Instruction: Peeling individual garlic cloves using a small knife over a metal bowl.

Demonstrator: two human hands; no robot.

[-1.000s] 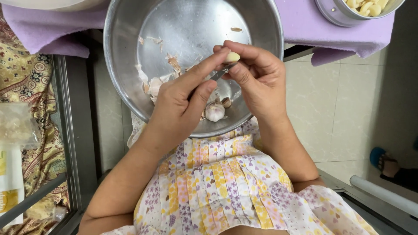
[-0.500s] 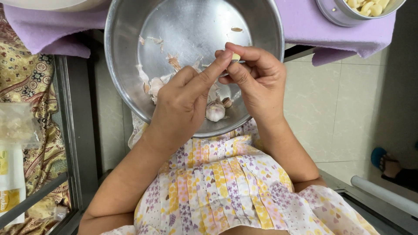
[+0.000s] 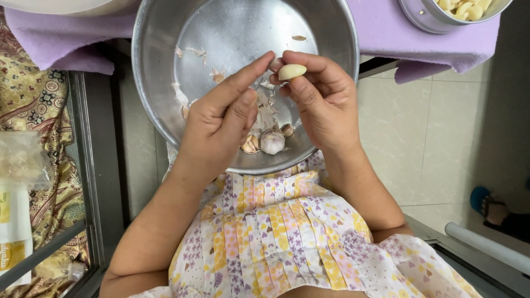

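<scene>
Fingers [image 3: 301, 83] pinching garlic clove [image 3: 291, 71]

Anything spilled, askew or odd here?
Nothing stands out. Papery garlic skins lie scattered, but only inside the steel bowl. The right hand pinches a peeled clove; the left hand picks beside it.

A large bowl [image 3: 221, 33] sat at the near edge of the cloth [image 3: 49, 44] on the worktop, tilted toward the person's lap. Both hands hung over the bowl's near half, the left hand [image 3: 221, 124] left of the right hand [image 3: 326, 105]. A peeled clove [image 3: 291, 71] lay between the right hand's fingers [image 3: 301, 58]. Unpeeled cloves [image 3: 271, 142] lay in the bowl below the hands, with scraps of skin [image 3: 193, 52] farther in. A smaller bowl of peeled cloves [image 3: 458, 11] stood on the cloth at far right
</scene>
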